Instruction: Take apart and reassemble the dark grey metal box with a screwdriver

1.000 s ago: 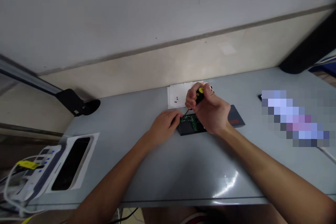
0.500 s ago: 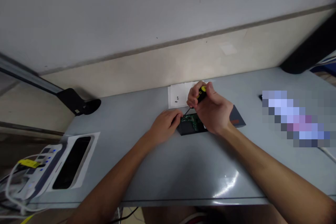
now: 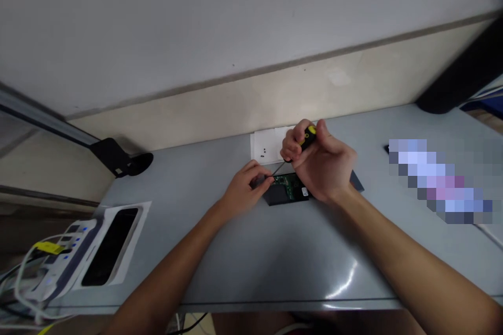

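My right hand (image 3: 322, 167) is closed round a small screwdriver (image 3: 306, 139) with a black and yellow handle, its thin shaft slanting down to the left. The tip meets a green circuit board (image 3: 288, 186) that lies in a flat dark device (image 3: 283, 196) on the grey table (image 3: 275, 251). My left hand (image 3: 245, 188) rests on the table at the device's left end, fingers curled and pinched against its edge. Behind the hands lies a white sheet (image 3: 264, 145) with a few tiny dark screws (image 3: 263, 152) on it.
A black lamp base (image 3: 121, 159) with a metal arm stands at the back left. At the front left edge a white tray with a dark inset (image 3: 110, 243) sits beside a white power strip (image 3: 55, 259) with cables. A black object (image 3: 456, 81) leans at the back right.
My right hand has shifted slightly right and up with the screwdriver, turning the handle. My left hand has slid closer to the device's left end. The view has drifted a little.
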Demonstrator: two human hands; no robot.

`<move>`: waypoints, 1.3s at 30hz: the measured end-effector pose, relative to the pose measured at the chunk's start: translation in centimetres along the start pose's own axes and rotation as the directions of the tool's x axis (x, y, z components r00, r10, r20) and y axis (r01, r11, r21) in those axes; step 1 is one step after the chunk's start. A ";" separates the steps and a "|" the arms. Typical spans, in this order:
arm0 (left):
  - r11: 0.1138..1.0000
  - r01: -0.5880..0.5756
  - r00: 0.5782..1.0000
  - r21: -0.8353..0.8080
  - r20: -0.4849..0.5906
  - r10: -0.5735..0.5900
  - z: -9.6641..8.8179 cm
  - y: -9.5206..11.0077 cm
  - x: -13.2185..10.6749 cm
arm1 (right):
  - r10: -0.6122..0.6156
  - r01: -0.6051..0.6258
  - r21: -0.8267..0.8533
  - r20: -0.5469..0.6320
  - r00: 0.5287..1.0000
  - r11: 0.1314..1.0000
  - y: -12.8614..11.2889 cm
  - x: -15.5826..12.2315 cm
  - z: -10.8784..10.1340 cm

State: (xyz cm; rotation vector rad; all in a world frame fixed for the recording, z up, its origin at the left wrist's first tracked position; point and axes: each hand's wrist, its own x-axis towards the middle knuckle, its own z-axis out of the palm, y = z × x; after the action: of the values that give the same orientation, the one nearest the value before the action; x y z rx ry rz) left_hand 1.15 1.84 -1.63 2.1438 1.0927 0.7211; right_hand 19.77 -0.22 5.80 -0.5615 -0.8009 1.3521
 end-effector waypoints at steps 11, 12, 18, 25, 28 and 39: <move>0.993 -0.113 0.992 -0.026 -0.056 0.112 0.2 -0.6 -0.1 | 0.359 -0.328 -0.156 0.263 0.895 0.932 -0.7 0.0 -1.2; 0.991 -0.132 0.989 -0.022 -0.068 0.130 0.2 -0.7 -0.1 | 0.371 -0.335 -0.170 0.272 0.888 0.927 -0.4 -0.1 -1.2; 0.971 -0.238 0.963 -0.008 -0.129 0.235 0.6 -1.3 -0.3 | 0.370 -0.320 -0.206 0.292 0.882 0.925 0.1 -0.2 -1.1; 0.947 -0.318 0.936 0.035 -0.148 0.320 0.8 -1.0 -0.5 | 0.378 -0.322 -0.228 0.277 0.884 0.919 -0.2 -0.2 -1.0; 0.931 -0.361 0.920 0.051 -0.143 0.365 0.9 -0.8 -0.6 | 0.361 -0.303 -0.229 0.283 0.889 0.925 0.0 -0.2 -1.0; 0.896 -0.419 0.891 0.146 -0.124 0.436 0.9 0.1 -0.7 | 0.168 -0.172 0.005 0.193 0.967 0.985 -1.8 0.2 -1.1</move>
State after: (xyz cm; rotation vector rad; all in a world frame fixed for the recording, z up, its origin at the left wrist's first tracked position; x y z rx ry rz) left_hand 1.46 0.95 -2.27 2.4992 0.7486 1.0608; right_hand 21.72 -0.23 6.49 -0.4957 -0.9089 1.5893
